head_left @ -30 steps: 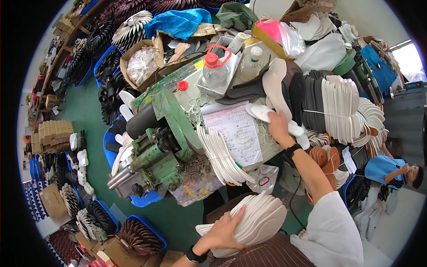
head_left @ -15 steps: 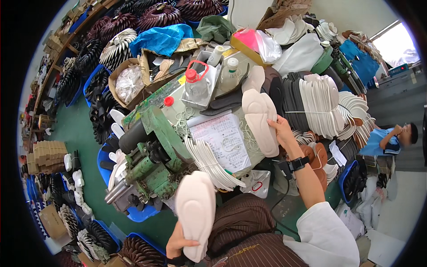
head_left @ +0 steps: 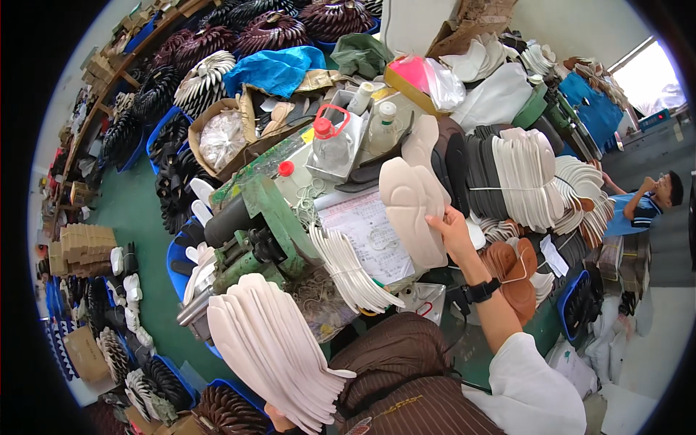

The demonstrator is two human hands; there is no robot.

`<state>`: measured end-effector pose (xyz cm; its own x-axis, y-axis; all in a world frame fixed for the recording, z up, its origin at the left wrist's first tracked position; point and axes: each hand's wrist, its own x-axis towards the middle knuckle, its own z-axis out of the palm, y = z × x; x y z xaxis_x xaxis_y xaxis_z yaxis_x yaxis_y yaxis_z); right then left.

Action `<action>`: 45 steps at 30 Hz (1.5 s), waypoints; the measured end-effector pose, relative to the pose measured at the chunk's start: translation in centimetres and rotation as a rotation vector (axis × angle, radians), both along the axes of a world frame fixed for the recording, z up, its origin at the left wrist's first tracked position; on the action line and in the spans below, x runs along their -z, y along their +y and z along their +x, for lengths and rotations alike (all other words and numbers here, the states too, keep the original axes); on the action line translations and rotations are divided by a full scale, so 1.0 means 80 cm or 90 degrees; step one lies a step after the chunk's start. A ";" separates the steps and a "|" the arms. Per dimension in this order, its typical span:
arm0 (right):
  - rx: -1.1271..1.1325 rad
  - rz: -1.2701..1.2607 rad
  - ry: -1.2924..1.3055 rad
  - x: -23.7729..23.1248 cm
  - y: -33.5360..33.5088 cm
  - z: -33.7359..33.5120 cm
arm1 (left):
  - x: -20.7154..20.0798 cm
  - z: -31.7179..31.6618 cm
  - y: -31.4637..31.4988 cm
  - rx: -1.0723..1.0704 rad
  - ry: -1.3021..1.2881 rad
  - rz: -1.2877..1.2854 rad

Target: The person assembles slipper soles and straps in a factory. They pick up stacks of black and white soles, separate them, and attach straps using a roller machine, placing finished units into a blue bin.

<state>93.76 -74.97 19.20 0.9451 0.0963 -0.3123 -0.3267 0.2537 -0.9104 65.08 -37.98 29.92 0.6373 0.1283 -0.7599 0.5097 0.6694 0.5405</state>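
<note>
A fanned-out stack of pale pink insoles (head_left: 272, 348) rests in my left hand (head_left: 278, 418), at the lower left. Most of that hand is hidden under the stack; a bit of it shows at the heel end, closed on the insoles. Over the workbench, my right hand (head_left: 453, 230) grips a few overlapping pale insoles (head_left: 407, 206) by their right edge. Behind these, another pale insole (head_left: 420, 141) lies next to dark ones. Below the right hand's insoles are a handwritten sheet (head_left: 366, 235) and a tied bundle of white insoles (head_left: 351, 272).
A green machine (head_left: 272, 221) with a dark roller stands left of the sheet. Bottles (head_left: 330, 141) fill a tray at the bench's back. Tied insole stacks (head_left: 518, 174) crowd the right side. Further right, a person in blue (head_left: 631, 210) is nearby.
The insoles in my left hand have tilted left and fanned out, showing many layers. My right hand's insoles have shifted slightly left and lower. The view has moved a little.
</note>
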 end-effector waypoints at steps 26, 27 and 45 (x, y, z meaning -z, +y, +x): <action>0.003 0.043 -0.093 -0.017 0.039 -0.041 | 0.007 -0.048 -0.016 -0.141 -0.033 -0.014; 0.010 0.035 -0.085 -0.004 0.029 -0.032 | 0.006 -0.051 -0.018 -0.144 -0.038 -0.017; -0.565 -0.106 -0.214 -0.137 0.321 -0.235 | 0.010 -0.079 0.034 -0.103 -0.190 -0.017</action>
